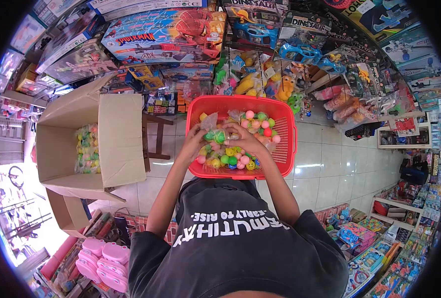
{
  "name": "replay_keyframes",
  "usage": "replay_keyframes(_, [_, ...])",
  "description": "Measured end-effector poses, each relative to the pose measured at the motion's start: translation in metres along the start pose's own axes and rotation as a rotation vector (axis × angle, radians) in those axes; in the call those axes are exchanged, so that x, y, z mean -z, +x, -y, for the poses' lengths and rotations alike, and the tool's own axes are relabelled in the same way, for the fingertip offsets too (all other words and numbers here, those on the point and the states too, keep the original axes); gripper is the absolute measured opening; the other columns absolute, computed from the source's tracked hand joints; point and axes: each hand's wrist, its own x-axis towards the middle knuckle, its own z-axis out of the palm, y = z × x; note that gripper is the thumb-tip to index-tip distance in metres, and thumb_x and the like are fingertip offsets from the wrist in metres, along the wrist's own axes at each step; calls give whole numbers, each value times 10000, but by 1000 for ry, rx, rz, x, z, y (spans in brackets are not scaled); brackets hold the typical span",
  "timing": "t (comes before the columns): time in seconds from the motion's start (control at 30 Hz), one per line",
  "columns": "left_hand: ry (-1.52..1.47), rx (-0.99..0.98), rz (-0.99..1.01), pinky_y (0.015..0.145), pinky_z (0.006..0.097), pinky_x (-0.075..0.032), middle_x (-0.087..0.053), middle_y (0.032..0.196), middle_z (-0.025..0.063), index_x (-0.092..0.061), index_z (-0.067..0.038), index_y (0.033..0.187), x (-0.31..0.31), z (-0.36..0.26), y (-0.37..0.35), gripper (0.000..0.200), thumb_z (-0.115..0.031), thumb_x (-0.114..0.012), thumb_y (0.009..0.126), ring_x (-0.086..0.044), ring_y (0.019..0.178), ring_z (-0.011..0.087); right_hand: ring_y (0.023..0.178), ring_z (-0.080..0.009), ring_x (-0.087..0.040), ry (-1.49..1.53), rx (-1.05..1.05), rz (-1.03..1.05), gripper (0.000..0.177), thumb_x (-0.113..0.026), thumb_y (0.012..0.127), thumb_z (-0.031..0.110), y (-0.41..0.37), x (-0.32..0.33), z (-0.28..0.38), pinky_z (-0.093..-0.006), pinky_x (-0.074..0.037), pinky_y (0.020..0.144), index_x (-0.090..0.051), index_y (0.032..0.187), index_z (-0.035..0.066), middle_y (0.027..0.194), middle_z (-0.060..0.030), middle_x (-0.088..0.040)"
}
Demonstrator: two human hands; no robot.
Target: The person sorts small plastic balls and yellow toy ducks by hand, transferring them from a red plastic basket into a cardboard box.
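Both my hands are over a red plastic basket (192, 149) that holds many small balls in pink, green, yellow and blue, some in clear bags. My left hand (194, 142) is at the left side of a clear plastic bag with green balls (215, 136), its fingers closed on the bag. On the bag's right side, my right hand (243, 140) has its fingers curled round it. Under and beside the hands lie loose-looking balls (233, 160) and more clear wrapping.
An open cardboard box (123, 141) with bagged balls stands at the left, by a brown wooden stool (159, 139). Boxed toys (166, 37) and hanging toy packs fill the far side. Pink cases (112, 265) lie at lower left. Tiled floor (324, 159) shows at right.
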Motion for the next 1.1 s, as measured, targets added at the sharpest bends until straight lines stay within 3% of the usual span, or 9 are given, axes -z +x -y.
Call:
replay_keyframes(0.23, [127,125,12,810,326,-489,-463,1184,117,-338,-42,1289,0,0,3,470,-216,-514,890,-534,1029,199,728,-82,-555,11,7,-198,162,-625,805,69,-7,8,-11,-215,-456,649,-522,923,27,847,-14,-556])
replay_keyframes(0.37, [288,122,37,847,323,-464,-423,1243,116,-329,-75,1314,1,-1,5,497,-222,-527,882,-497,1095,215,750,-72,-542,-66,42,-230,174,-618,796,43,-7,15,-8,-209,-445,669,-519,938,25,833,-6,-549])
replay_keyframes(0.43, [371,104,37,859,327,-454,-407,1268,117,-331,-76,1316,2,-1,7,513,-221,-542,872,-482,1118,228,802,-76,-547,-176,81,-233,199,-606,798,22,-7,18,-8,-219,-461,679,-518,977,23,967,-26,-548])
replay_keyframes(0.5, [745,-246,197,873,320,-437,-395,1301,123,-361,-67,1301,-1,-4,5,550,-217,-598,827,-458,1147,231,831,-80,-545,-187,77,-213,215,-604,795,19,-8,16,-3,-221,-458,706,-516,991,24,957,-26,-553])
replay_keyframes(0.6, [872,-390,309,871,311,-435,-427,1272,123,-395,-45,1272,-16,-8,-2,564,-199,-636,786,-460,1140,221,865,-89,-541,-166,73,-130,256,-609,774,16,-9,2,18,-227,-441,755,-514,1012,29,914,-20,-560])
replay_keyframes(0.7, [902,-339,315,863,293,-438,-486,1185,105,-419,-19,1236,-22,-4,-3,513,-162,-623,788,-494,1090,188,875,-101,-543,-190,85,-62,295,-623,756,28,-4,-4,21,-236,-425,792,-515,1031,34,886,-19,-564])
replay_keyframes(0.8, [556,-62,252,830,275,-450,-509,1136,87,-433,2,1203,-18,0,-4,453,-115,-592,795,-535,1006,163,874,-105,-549,-328,139,-81,301,-632,760,56,4,-8,23,-242,-426,794,-519,1039,33,899,-26,-575])
replay_keyframes(0.93, [340,-24,194,778,261,-470,-539,1089,74,-474,1,1150,-4,11,3,348,-87,-541,820,-559,922,133,828,-100,-555,-614,120,-108,269,-632,789,114,12,-16,36,-237,-437,738,-537,1026,30,897,-29,-591])
replay_keyframes(1.1, [271,-174,-49,716,263,-479,-591,950,50,-537,-2,1055,4,-7,-2,222,-121,-495,873,-560,889,114,786,-88,-544,-264,204,-202,219,-604,828,152,36,-3,22,-229,-438,689,-557,997,23,873,-22,-592])
